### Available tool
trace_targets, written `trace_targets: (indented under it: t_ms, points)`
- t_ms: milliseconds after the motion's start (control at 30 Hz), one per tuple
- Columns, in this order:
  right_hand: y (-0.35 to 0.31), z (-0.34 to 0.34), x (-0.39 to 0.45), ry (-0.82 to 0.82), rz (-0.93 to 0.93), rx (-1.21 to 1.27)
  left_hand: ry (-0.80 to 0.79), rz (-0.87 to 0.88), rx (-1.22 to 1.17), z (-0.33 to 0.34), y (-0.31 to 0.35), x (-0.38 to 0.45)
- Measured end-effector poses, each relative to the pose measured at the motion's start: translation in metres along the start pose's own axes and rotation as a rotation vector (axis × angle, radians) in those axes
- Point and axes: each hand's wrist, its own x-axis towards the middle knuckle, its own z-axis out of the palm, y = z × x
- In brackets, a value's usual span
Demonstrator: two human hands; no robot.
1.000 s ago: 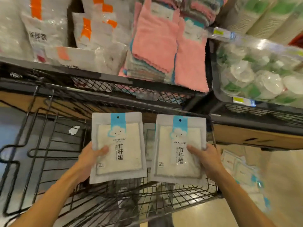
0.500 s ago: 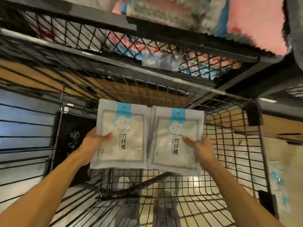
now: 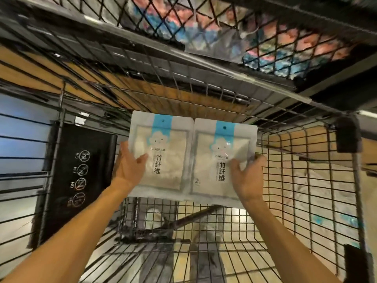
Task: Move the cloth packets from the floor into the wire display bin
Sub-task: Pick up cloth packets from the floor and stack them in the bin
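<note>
I held one packet in each of my hands, thumbs pinched over the fronts: the left hand [image 3: 130, 170] gripped the left packet [image 3: 163, 156], the right hand [image 3: 247, 178] the right packet [image 3: 222, 162]. I kept them side by side, edges touching, upright and facing me above the bin [image 3: 285, 201] floor, probably so they would stand in a neat row against the bin's back wall.

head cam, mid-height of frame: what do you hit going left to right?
Black warning sign → left hand → left packet → right packet → right hand → right wire wall of the bin.
</note>
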Motion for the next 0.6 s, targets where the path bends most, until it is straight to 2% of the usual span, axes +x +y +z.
trace_targets:
  t_ms: [100,200,267,467,600]
  points:
    - [-0.004,0.006,-0.001,0.045,-0.037,-0.157,0.03,0.144,0.174,0.006,-0.004,-0.005]
    - [-0.004,0.013,-0.003,0.077,-0.165,-0.52,0.001,0.174,0.48,0.011,-0.005,-0.009]
    - [-0.002,0.017,-0.004,0.079,-0.183,-0.71,0.014,0.19,0.57,0.017,-0.005,-0.014]
    - [0.001,0.011,0.0,0.086,-0.2,-0.918,-0.051,0.105,0.681,0.018,0.004,-0.013]
    - [-0.01,-0.007,-0.002,0.014,-0.212,-1.025,-0.007,0.201,0.763,0.006,0.017,-0.023]
